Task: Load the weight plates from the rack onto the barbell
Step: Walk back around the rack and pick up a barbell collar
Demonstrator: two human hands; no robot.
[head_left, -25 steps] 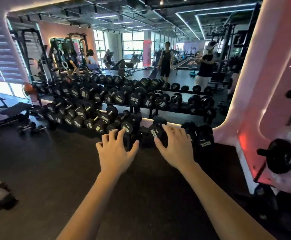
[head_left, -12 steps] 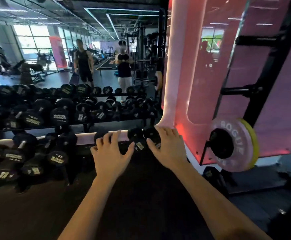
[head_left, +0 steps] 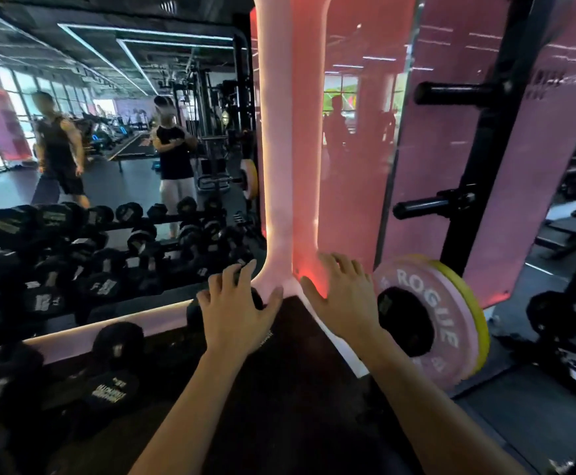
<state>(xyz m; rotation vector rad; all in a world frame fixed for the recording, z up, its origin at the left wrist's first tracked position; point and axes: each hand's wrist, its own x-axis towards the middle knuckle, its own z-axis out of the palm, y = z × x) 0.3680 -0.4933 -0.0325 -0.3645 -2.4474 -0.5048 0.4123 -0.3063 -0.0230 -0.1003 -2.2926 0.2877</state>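
Observation:
A pink weight plate (head_left: 447, 323) marked ROGUE hangs low on the black rack upright (head_left: 485, 159), with a yellow plate (head_left: 475, 303) behind it and a small black plate (head_left: 406, 320) in front. Two bare black pegs (head_left: 451, 94) stick out of the upright higher up. My left hand (head_left: 235, 303) and my right hand (head_left: 345, 299) are stretched out in front of me, fingers spread, holding nothing. My right hand is just left of the pink plate, not touching it. No barbell is visible.
A pink pillar (head_left: 286, 149) stands straight ahead. Rows of black dumbbells (head_left: 101, 282) fill a rack at the left, below a mirror showing people. Another dark plate (head_left: 567, 320) sits at the far right. The floor is black rubber.
The view has swung to the right: the dumbbell rack has slid left and the plate rack now fills the right side, closer. Both hands stay outstretched and empty.

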